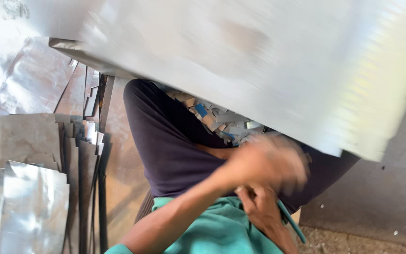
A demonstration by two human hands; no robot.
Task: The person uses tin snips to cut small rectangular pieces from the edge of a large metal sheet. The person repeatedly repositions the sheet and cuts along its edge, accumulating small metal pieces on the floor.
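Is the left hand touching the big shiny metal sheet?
Cannot tell. In the head view the left hand is motion-blurred right at the lower edge of the metal sheet, so neither contact nor a gap shows plainly.

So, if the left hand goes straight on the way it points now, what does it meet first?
Probably the big metal sheet. The blurred left hand points up and right towards its lower edge; depth is unclear.
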